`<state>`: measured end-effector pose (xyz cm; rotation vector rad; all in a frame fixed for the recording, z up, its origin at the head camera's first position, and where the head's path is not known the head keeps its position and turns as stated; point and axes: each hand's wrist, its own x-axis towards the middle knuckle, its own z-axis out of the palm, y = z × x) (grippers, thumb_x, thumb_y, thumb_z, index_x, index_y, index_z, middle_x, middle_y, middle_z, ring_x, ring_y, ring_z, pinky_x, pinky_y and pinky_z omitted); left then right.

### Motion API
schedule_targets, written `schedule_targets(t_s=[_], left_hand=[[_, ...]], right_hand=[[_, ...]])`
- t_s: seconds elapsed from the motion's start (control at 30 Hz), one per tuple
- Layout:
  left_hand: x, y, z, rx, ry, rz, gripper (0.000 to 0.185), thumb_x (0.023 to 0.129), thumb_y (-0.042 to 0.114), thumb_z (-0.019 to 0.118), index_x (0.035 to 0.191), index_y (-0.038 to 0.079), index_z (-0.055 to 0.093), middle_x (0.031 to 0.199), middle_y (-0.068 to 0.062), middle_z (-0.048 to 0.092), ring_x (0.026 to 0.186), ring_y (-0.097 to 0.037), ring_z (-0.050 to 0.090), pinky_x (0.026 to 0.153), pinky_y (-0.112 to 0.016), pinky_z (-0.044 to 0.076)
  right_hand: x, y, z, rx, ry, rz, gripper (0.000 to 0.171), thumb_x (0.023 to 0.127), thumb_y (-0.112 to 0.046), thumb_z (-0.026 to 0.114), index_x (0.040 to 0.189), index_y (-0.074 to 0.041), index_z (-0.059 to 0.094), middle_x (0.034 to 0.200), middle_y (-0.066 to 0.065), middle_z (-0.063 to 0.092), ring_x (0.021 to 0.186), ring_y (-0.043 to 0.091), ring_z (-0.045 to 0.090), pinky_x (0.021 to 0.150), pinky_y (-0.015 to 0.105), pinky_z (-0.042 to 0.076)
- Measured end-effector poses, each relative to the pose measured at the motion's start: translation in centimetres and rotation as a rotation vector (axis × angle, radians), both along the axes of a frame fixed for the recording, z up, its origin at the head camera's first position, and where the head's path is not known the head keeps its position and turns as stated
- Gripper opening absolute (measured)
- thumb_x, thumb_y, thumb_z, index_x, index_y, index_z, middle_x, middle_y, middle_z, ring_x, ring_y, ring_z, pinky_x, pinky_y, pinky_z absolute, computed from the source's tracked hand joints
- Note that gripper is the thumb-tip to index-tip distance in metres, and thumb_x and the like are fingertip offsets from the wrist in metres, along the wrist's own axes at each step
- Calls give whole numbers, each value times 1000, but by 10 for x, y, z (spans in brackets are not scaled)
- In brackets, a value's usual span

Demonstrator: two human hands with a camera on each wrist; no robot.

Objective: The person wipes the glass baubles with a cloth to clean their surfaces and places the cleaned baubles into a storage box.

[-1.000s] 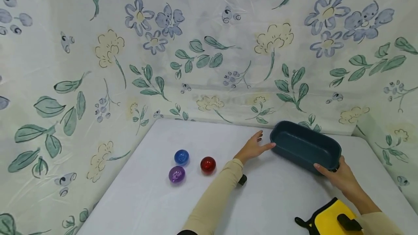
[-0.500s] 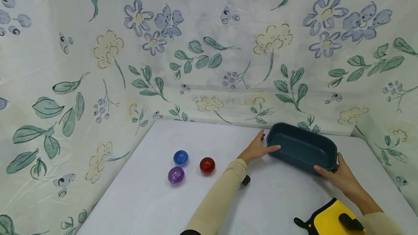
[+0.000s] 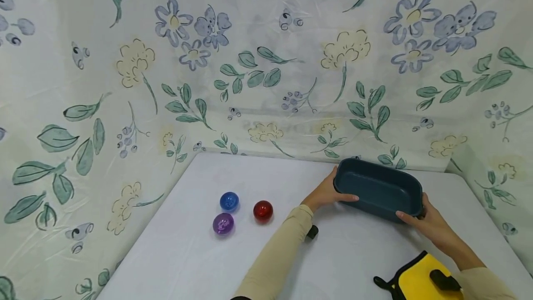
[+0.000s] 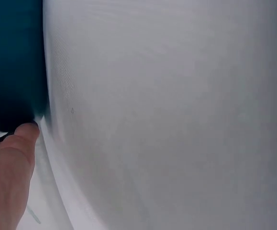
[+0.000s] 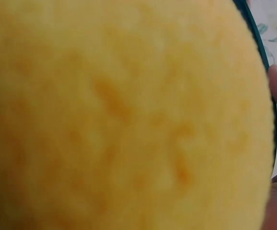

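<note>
Rectangular dark teal baking dish [image 3: 376,186] — gripped at both ends.
Position: back right of white table [image 3: 183,253]. Left hand [image 3: 326,192] grasps left end, thumb on near side; right hand [image 3: 434,223] grasps opposite end. Black-edged yellow pot holder [image 3: 418,274] lies nearer the camera — red ball [image 3: 263,211] well left.

Worktop [image 3: 179,244]: soft, even light is spreading across it.
Dish [image 3: 378,186]: a faint, soft-edged shadow is falling below it.
Red ball [image 3: 263,211]: small highlights are glinting.
Left wrist view: dimness is deepening toward the right edge.
Right wrist view: a yellow surface [image 5: 128,120] is blurring out of focus.
</note>
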<state>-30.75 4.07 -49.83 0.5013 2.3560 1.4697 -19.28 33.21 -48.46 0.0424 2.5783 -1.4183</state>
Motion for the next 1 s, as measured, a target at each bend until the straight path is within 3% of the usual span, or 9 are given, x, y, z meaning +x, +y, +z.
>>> schedule_targets(t_s=[0.23,0.47,1.0], left_hand=[[5,-6,1,-38,0,14,125,79,40,90,168,13,7,174,-5,19,160,-25,25,129,-46,31],[9,-14,2,-76,17,42,122,79,45,89,168,15,11,173,-6,23,159,-27,28,127,-48,34],[22,-38,7,-134,92,108,116,79,50,88,166,12,20,170,-10,32,156,-27,35,126,-46,37]], right_hand=[[1,-7,5,50,-57,-22,125,98,-43,69,152,4,-34,161,41,-21,151,65,4,119,76,22],[0,-13,7,82,-37,0,125,97,-44,70,153,5,-30,163,43,-12,151,63,9,118,77,23],[-6,-29,6,61,-14,25,126,95,-42,73,155,6,-28,163,41,-15,151,63,7,119,75,24]])
